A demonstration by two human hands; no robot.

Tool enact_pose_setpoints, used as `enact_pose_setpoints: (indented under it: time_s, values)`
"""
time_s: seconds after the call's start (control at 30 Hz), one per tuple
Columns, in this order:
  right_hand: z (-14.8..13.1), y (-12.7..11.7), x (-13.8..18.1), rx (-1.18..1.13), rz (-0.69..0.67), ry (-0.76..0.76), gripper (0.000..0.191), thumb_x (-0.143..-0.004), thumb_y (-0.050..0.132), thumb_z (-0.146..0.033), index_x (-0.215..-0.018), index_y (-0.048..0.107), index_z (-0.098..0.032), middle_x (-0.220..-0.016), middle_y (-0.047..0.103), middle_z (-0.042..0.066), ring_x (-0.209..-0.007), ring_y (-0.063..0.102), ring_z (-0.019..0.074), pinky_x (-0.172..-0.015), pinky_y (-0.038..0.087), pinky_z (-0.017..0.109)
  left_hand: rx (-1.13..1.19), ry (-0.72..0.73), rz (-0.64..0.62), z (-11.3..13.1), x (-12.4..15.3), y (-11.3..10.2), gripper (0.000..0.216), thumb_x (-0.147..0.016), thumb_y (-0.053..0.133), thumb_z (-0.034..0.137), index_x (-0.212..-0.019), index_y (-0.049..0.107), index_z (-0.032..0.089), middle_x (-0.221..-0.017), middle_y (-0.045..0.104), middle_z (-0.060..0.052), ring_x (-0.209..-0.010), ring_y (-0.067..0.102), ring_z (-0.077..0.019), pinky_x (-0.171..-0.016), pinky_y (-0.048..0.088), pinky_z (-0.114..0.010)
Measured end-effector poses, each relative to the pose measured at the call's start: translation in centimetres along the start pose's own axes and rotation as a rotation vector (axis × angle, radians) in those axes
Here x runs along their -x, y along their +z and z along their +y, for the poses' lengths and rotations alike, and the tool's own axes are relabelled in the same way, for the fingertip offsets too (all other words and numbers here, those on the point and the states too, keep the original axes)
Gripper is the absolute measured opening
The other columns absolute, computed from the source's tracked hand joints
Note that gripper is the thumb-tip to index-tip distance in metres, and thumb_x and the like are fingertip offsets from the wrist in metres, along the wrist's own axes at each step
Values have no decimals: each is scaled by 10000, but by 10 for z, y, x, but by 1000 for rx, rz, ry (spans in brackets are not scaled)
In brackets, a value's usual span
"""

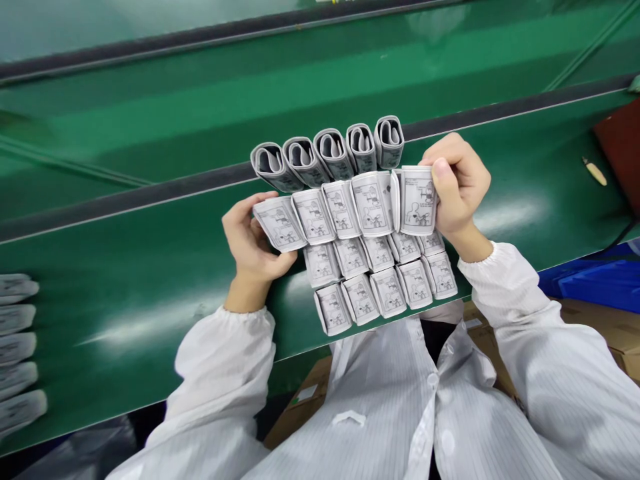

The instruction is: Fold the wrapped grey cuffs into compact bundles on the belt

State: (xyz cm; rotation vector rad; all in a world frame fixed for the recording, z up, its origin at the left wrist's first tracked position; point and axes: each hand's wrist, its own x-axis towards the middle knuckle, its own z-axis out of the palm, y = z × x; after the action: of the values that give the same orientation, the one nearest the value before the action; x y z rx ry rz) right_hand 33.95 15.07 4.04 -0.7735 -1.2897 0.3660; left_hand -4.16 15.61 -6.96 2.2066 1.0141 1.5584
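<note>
Between my two hands a row of several rolled blood pressure cuffs (318,215) is squeezed together, raised above the others. My left hand (256,239) presses the left end cuff (280,223), fingers behind and thumb below. At the other end, my right hand (457,180) pinches the rightmost cuff (418,201), thumb in front; that cuff is turned slightly away from its neighbour. Each cuff is pale grey, printed with line drawings of a person and an arm. Behind stands a row of cuffs on end (331,153), their coiled edges showing. Nearer my body lie two more rows (387,292).
The green work surface (165,267) has a dark rail (125,203) along its far side. More rolled cuffs (19,353) line the left edge. At right are a small yellowish-handled tool (595,172), a dark red object (621,150), a blue bin (600,283) and cardboard boxes (600,327).
</note>
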Motion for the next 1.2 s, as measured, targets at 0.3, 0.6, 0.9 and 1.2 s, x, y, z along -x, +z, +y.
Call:
enact_pose_setpoints:
  time_s: [0.3, 0.6, 0.9, 1.2]
  values:
    - [15, -1, 5, 91, -64, 2, 588, -1199, 515, -750, -876, 670, -285, -834, 608, 0, -784, 683, 194, -809, 644, 438, -123, -59, -18, -8, -2, -4, 868, -646, 847, 858, -1275, 549, 340, -1327, 700, -114, -1173, 755, -368, -942, 655, -576]
    - [59, -29, -4, 279, -572, -67, 332, -1074, 747, -624, -996, 725, -302, -1055, 712, 69, -1096, 729, 333, -1085, 632, 660, -194, -58, 37, 18, -17, -2, 332, -948, 839, 545, -1024, 647, 285, -1350, 658, -150, -1356, 688, -399, -1181, 580, -681]
    - [36, -68, -45, 230, -968, 520, 455, -930, 888, -607, -745, 674, -250, -723, 642, -11, -698, 525, 165, -682, 452, 360, -95, -41, -298, 42, -22, -17, 338, -1085, 672, 486, -902, 827, 248, -616, 585, 7, -549, 523, -165, -588, 429, -350]
    - [49, -78, -51, 170, -1405, 710, 655, -826, 969, -818, -670, 726, -229, -671, 569, -37, -628, 446, 117, -599, 311, 326, 164, -245, -595, 65, -41, 1, 517, -1057, 788, 610, -731, 763, 210, -600, 443, 42, -554, 431, -114, -572, 342, -305]
